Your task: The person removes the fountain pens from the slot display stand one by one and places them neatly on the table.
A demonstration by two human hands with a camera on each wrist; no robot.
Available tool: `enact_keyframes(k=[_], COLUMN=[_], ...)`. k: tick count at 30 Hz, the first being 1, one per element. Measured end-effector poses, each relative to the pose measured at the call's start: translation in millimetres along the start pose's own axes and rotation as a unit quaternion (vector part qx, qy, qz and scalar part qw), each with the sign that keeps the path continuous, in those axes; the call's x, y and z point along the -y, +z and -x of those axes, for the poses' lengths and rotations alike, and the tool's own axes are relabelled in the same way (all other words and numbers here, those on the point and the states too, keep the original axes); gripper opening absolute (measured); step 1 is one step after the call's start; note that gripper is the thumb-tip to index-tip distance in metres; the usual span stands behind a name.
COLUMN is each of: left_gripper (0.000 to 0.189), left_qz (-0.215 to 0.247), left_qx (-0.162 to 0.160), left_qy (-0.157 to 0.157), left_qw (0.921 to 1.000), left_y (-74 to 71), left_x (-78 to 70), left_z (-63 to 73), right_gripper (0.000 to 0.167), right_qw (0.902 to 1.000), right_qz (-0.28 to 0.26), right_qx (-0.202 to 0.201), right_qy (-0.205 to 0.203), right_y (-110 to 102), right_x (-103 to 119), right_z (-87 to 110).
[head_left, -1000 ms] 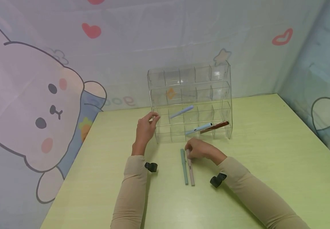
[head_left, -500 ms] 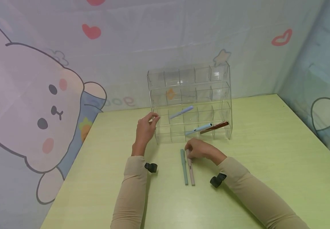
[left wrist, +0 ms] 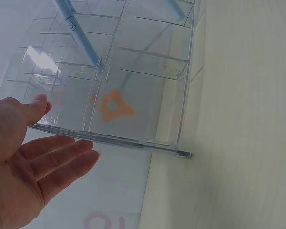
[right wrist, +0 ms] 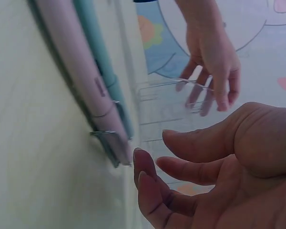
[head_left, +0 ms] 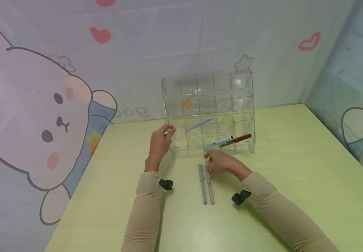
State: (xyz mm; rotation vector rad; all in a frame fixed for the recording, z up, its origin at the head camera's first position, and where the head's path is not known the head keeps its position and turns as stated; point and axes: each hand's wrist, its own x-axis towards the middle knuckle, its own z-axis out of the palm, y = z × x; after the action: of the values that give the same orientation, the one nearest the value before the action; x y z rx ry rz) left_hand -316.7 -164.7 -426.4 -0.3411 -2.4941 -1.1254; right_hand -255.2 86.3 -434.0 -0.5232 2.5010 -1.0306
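The pink pen (head_left: 211, 191) lies flat on the table (head_left: 106, 210), and its far end is just by the fingertips of the right hand (head_left: 223, 163). From those fingers, the rest of the pen runs back toward the person. The right hand is much nearer to it than the left hand (head_left: 159, 144), which is up by the rack (head_left: 189, 85).

The right fingers are loosely bent, with a gap between thumb and fingertips, and they hold nothing. From here I can't tell if one brushes the pen. The left hand pinches the rack's left side, thumb in front and fingers behind.

The pink pen is long and thin and points at the rack, clip end first, with that end tipped a little to the left. The green pen (head_left: 203, 187) lies just left of it, pointing nearly the same way.

Three pens lean to the right in the rack: a blue pen (head_left: 221, 140) and a brown pen (head_left: 239, 139) in the bottom row, and a purple pen (head_left: 200, 123) one row up.
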Motion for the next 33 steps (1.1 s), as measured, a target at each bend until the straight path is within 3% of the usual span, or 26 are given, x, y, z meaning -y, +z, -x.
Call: enact_keyframes(k=[10, 14, 17, 20, 25, 30, 33], left_gripper=[0.022, 0.024, 0.025, 0.024, 0.021, 0.019, 0.019], left_qz=[-0.005, -0.004, 0.001, 0.007, 0.016, 0.027, 0.024], left_qx=[0.002, 0.001, 0.002, 0.001, -0.003, -0.002, 0.001], left_qy=[-0.005, -0.001, 0.001, 0.001, 0.004, 0.008, 0.007], left_qw=[1.0, 1.0, 1.0, 1.0, 0.9999, 0.9996, 0.9997], left_y=[0.3, -0.1, -0.6, -0.2, 0.8, 1.2, 1.0], left_x=[-0.4, -0.7, -1.0, -0.1, 1.3, 1.6, 1.4], left_z=[0.5, 0.4, 0.3, 0.1, -0.4, -1.6, -1.6], right_gripper=[0.04, 0.039, 0.038, 0.035, 0.033, 0.031, 0.033], right_qw=[0.9986, 0.9968, 0.9914, 0.9767, 0.9379, 0.9017, 0.8876], right_qz=[-0.036, -0.043, -0.045, -0.051, -0.07, -0.075, -0.071], right_qx=[-0.01, -0.046, -0.103, -0.186, -0.3, -0.369, -0.394], right_qy=[-0.037, -0.05, -0.066, -0.094, -0.159, -0.212, -0.228], right_y=[-24, -32, -36, -38, -39, -42, -46], right_x=[17, 23, 25, 26, 23, 18, 14], right_z=[20.9, 27.2, 28.5, 26.6, 23.5, 15.8, 8.7])
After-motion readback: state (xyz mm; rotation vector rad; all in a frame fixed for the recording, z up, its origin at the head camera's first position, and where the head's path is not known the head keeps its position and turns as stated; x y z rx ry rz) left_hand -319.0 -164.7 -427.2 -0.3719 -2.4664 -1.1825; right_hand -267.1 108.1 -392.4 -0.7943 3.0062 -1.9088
